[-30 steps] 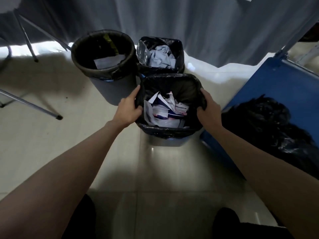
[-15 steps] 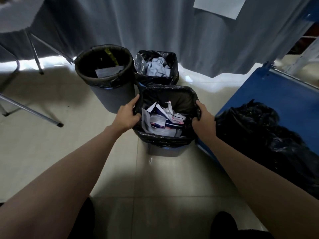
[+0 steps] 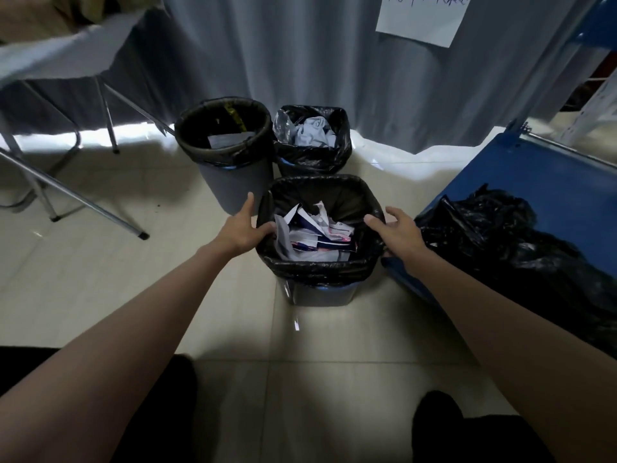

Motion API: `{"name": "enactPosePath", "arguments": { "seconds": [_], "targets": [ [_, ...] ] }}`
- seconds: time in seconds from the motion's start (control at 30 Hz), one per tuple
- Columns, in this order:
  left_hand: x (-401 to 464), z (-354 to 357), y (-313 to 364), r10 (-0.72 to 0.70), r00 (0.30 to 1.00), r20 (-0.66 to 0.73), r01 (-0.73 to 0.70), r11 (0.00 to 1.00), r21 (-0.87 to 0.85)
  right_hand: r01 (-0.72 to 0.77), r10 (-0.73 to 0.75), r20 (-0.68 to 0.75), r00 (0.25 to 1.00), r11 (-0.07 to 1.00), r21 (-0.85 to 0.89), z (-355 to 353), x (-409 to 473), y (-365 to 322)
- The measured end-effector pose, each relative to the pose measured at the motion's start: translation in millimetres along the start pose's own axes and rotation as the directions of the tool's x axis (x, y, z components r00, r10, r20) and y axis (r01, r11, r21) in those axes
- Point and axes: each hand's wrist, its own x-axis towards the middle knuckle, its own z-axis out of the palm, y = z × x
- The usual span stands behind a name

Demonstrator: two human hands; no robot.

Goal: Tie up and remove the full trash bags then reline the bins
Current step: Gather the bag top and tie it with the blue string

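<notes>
Dim indoor light; a bright strip spills under the grey curtain (image 3: 300,61) onto the tiled floor (image 3: 100,279), which carries small glints. Wide-angle distortion bends the edges; upper-left corner is blurred.

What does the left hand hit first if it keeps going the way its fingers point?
Probably the round grey bin. The left hand rests at the left rim of the square bin's black liner, index finger pointing up and away toward the round bin's side. Depth is unclear, so it might pass between the bins.

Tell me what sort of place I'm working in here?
Probably an office or workshop back corner: a grey floor-length curtain, a folding metal-legged table, a handwritten white paper notice and blue metal shelving.
</notes>
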Motion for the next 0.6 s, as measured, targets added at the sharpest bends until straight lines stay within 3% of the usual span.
{"name": "enactPosePath", "arguments": {
  "seconds": [0.07,0.13,0.2,0.27,0.33,0.4,0.6],
  "targets": [
    [-7,2,7,0.122,0.982,-0.145,-0.108,0.989,0.104,-0.084,0.081,0.059,0.995,0.995,0.052,-4,-6,2],
    [-18,12,19,0.327,0.916,-0.233,-0.285,0.938,0.196,-0.172,0.164,0.115,0.980,0.983,0.060,-7,-12,7],
    [-31,26,36,0.484,0.856,-0.181,-0.432,0.863,0.263,-0.243,0.230,0.185,0.955,0.969,0.050,-7,-17,14],
    [-43,44,56,0.577,0.816,-0.024,-0.539,0.776,0.327,-0.296,0.279,0.275,0.920,0.955,0.019,-8,-22,21],
    [-54,61,78,0.622,0.769,0.148,-0.630,0.698,0.341,-0.341,0.322,0.310,0.895,0.940,0.008,-8,-24,27],
    [-62,73,96,0.629,0.741,0.236,-0.670,0.671,0.317,-0.377,0.348,0.332,0.877,0.926,0.024,-7,-28,30],
    [-58,72,105,0.542,0.809,0.228,-0.588,0.741,0.323,-0.433,0.354,0.383,0.853,0.890,0.142,-3,-37,35]
  ]
}}
